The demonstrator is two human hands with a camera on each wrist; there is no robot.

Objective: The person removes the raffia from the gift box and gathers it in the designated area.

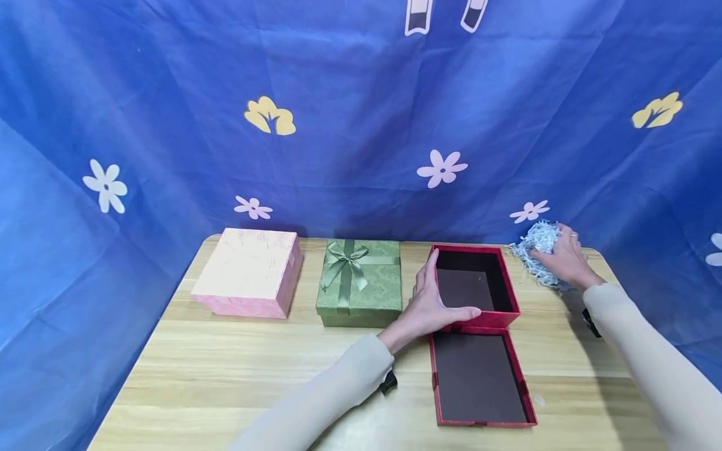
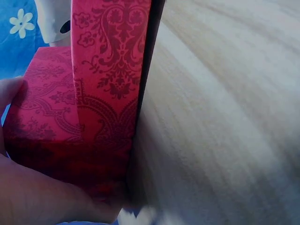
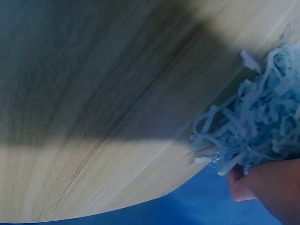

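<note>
My left hand [image 1: 425, 307] lies spread around the near-left corner of an uncovered red box [image 1: 513, 294]. Its thumb stretches along the front wall and its fingers reach up the left side to the rim. The patterned red outside of the box shows close up in the left wrist view. At the far right, my right hand [image 1: 566, 257] grips a bundle of light blue shredded paper [image 1: 538, 241], thumb and fingers curled into the strands. In the right wrist view, loose strands [image 3: 262, 117] hang over the table, and part of the hand is hidden behind them.
A red lid [image 1: 479, 379] lies inside-up directly in front of the red box. To the left stand a green gift box [image 1: 375, 282] with a ribbon bow and a pink box [image 1: 248, 263]. Behind the wooden table [image 1: 237, 376] hangs a blue patterned cloth [image 1: 350, 150].
</note>
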